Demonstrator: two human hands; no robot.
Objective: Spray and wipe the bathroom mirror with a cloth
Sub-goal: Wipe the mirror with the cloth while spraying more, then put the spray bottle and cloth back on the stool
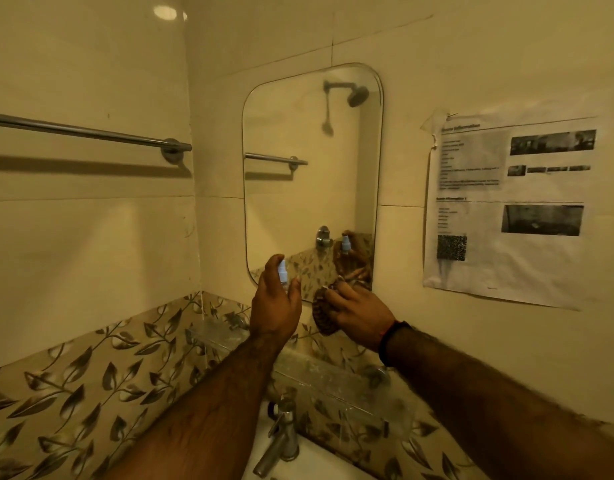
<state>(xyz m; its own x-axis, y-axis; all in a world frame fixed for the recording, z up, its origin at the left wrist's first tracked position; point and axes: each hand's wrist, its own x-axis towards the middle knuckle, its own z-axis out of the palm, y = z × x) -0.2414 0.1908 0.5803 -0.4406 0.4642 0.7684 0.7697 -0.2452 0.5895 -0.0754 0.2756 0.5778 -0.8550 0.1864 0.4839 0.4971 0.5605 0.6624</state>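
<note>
**Bottle raised, cloth at the mirror's lower edge**

We see the left hand (276, 304) wrapped around a small pale-blue spray bottle (283, 271), held upright with its nozzle toward the mirror (309, 174) and one finger resting on top. The right hand (357, 315) grips a bunched brown cloth (322, 317) and holds it against the mirror's bottom edge — fingers spread over the fabric, a dark band on the wrist. Both hands sit close together, just apart. The mirror hangs on the tiled wall and reflects a shower head, a rail and the bottle. A towel rail (91, 131) runs along the left wall, a printed sheet (513, 202) is taped to the right, and a tap (281, 441) stands below — between the forearms.
</note>
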